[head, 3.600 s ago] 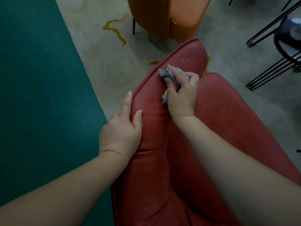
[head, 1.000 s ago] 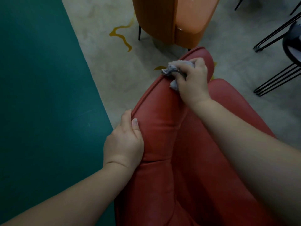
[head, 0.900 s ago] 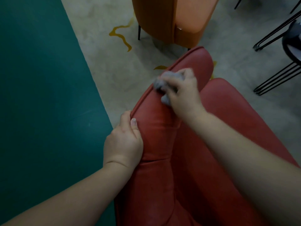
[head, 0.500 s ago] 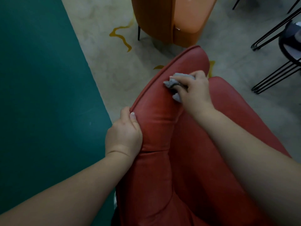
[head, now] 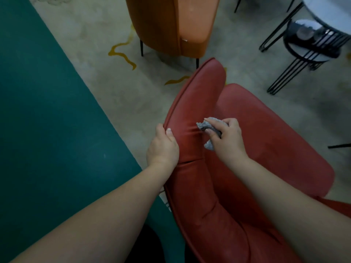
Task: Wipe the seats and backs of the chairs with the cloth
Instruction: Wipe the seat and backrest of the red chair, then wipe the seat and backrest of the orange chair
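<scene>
A red padded chair [head: 256, 133] fills the lower right of the head view, its curved back and armrest running from the top centre down towards me. My right hand [head: 226, 138] grips a crumpled grey cloth [head: 206, 127] and presses it against the inner face of the armrest, where the leather wrinkles. My left hand [head: 163, 147] grips the armrest's outer edge, thumb over the top, fingers hidden behind it. An orange chair [head: 176, 23] stands beyond the red one.
Dark teal flooring [head: 47, 130] covers the left side; pale marbled floor with yellow streaks [head: 121, 54] lies between the chairs. A black wire-legged side table [head: 311, 44] holding dark items stands at the upper right, with a white round tabletop [head: 330, 12] above it.
My right hand has slid the cloth down the armrest towards me, ending close to my left hand. My left hand keeps its hold on the armrest edge. The view has pulled back.
</scene>
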`<state>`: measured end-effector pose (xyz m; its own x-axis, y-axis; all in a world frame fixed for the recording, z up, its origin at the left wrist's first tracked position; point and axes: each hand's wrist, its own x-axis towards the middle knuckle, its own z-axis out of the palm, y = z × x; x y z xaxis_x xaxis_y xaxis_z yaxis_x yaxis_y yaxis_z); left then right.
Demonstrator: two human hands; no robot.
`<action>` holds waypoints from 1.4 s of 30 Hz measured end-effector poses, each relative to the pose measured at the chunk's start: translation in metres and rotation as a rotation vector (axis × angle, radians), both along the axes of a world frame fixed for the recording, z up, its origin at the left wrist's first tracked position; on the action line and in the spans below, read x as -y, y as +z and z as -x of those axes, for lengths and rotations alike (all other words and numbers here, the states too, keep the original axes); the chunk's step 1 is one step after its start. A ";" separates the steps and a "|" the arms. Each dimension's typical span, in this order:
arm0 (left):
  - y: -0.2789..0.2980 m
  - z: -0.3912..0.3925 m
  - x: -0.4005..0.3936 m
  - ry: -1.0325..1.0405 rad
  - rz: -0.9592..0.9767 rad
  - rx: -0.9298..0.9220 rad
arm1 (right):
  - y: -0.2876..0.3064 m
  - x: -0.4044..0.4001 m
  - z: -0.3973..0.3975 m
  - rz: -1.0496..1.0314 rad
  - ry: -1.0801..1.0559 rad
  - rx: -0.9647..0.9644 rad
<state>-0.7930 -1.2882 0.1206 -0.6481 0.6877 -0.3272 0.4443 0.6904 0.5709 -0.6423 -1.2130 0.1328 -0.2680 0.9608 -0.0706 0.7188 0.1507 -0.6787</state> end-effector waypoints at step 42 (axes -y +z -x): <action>0.068 0.341 -0.170 -0.965 0.207 -0.506 | 0.060 -0.143 0.262 0.002 -0.212 0.014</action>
